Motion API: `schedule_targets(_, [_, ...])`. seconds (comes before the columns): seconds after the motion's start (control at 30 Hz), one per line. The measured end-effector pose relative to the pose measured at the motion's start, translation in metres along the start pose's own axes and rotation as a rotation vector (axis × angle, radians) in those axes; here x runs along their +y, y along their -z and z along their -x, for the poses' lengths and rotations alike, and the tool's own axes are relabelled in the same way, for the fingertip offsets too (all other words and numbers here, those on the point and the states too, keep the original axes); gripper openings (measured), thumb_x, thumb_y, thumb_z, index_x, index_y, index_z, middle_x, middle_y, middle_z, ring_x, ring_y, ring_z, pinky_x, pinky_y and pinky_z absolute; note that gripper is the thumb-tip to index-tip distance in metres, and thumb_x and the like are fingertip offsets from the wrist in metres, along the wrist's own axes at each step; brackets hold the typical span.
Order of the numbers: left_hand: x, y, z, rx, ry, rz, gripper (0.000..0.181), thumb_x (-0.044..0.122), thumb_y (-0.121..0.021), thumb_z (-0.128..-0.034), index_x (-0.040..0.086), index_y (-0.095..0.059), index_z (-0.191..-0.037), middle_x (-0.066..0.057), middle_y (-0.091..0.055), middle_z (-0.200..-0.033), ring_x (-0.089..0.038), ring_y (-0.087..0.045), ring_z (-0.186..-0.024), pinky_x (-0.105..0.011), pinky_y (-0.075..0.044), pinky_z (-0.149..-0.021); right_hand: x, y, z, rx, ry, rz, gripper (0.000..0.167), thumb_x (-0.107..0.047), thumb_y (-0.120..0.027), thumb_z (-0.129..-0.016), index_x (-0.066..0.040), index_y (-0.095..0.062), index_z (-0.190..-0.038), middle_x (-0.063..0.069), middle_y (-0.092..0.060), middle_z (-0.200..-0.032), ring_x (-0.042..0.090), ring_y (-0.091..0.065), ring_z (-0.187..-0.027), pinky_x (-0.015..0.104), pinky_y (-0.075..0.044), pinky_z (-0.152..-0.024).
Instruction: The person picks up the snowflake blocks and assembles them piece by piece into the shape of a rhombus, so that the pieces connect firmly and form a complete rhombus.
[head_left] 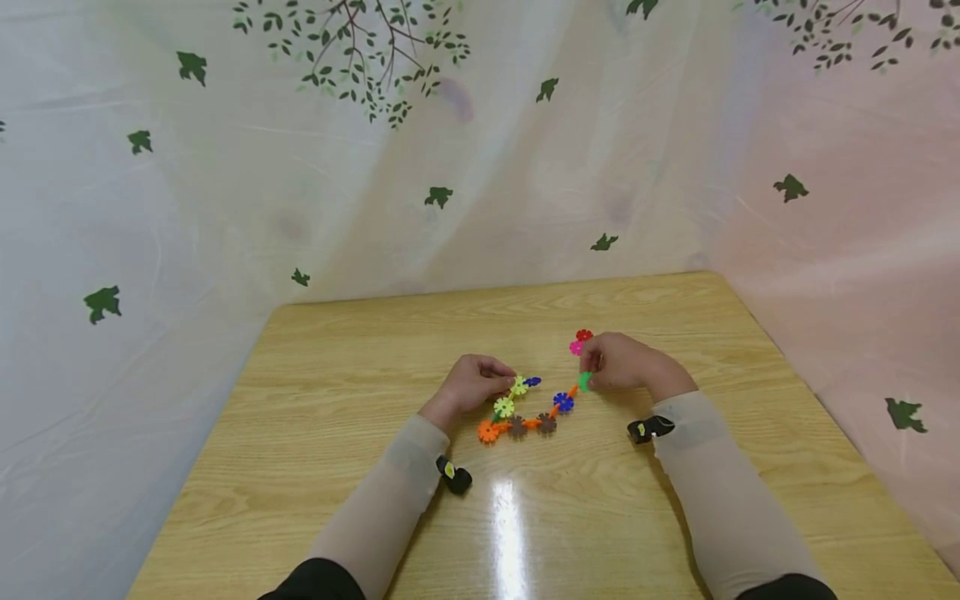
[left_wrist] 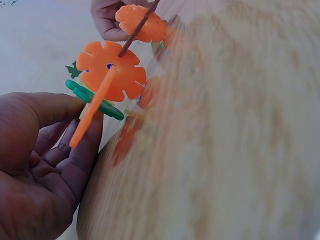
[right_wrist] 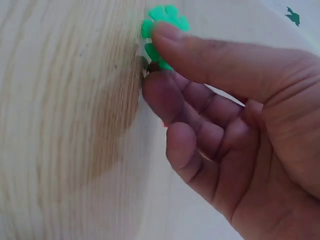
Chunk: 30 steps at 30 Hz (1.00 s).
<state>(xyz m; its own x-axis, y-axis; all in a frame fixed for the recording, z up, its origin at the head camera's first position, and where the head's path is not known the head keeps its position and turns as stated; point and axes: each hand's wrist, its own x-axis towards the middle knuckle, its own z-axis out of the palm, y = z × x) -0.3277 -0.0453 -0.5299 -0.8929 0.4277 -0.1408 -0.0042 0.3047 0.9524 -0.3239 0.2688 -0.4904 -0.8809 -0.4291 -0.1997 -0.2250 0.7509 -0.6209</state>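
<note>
A chain of interlocking plastic flower discs curves between the two hands over the table. The left hand [head_left: 472,383] pinches a yellow-green disc [head_left: 519,386] near the chain's left end, beside a blue disc [head_left: 532,382]. An orange disc [left_wrist: 111,71] and a dark green disc [left_wrist: 95,99] stand close to its fingers in the left wrist view. Thumb and finger of the right hand [head_left: 626,365] grip a bright green disc [right_wrist: 165,20] on the other side. Brown discs [head_left: 547,424] and a blue-violet disc [head_left: 563,402] lie along the curve between.
A pink disc [head_left: 576,347] and a red disc [head_left: 584,335] show just past the right hand; whether they join the chain is hidden. The wooden table [head_left: 360,350] meets a leaf-and-bird patterned curtain [head_left: 495,150] at its back and sides.
</note>
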Motion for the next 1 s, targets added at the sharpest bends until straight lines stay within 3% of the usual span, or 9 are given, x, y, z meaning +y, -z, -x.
schedule_targets(0.2, [-0.001,0.001,0.001,0.002,-0.006,-0.003,0.014,0.012,-0.077,-0.0973,0.003,-0.08,-0.108,-0.007,-0.078,-0.095,-0.017,-0.073,-0.081,-0.033,-0.063,-0.074,0.001,-0.005,-0.012,0.132,0.066,-0.22,0.007,-0.009,-0.076,-0.097,-0.006,-0.07,-0.099,0.007,-0.069,-0.087,0.025,-0.063,-0.08,0.036,-0.056,-0.069])
schedule_targets(0.4, [-0.001,0.0,0.0,0.01,-0.003,-0.004,0.014,0.013,-0.078,-0.0973,0.004,-0.08,-0.108,-0.008,-0.078,-0.095,-0.018,-0.074,-0.082,-0.033,-0.063,-0.075,-0.005,-0.019,-0.024,0.076,0.093,-0.469,0.019,-0.007,-0.074,-0.098,0.006,-0.074,-0.113,0.016,-0.077,-0.094,0.031,-0.075,-0.082,0.041,-0.064,-0.075])
schedule_targets(0.5, [-0.001,0.0,-0.001,0.011,-0.003,-0.006,0.014,0.013,-0.078,-0.0973,0.004,-0.08,-0.108,-0.008,-0.078,-0.095,-0.018,-0.074,-0.082,-0.033,-0.063,-0.075,-0.008,-0.024,-0.027,0.051,0.08,-0.49,0.021,-0.005,-0.07,-0.1,0.007,-0.074,-0.118,0.014,-0.078,-0.099,0.028,-0.076,-0.082,0.04,-0.065,-0.075])
schedule_targets(1.0, [-0.002,0.0,-0.002,0.009,-0.004,-0.032,0.013,0.013,-0.077,-0.098,0.006,-0.08,-0.108,-0.006,-0.078,-0.095,-0.018,-0.074,-0.083,-0.033,-0.063,-0.075,-0.007,-0.035,-0.033,0.002,0.064,-0.488,0.018,-0.007,-0.073,-0.099,0.005,-0.077,-0.113,0.014,-0.078,-0.092,0.027,-0.076,-0.079,0.039,-0.064,-0.075])
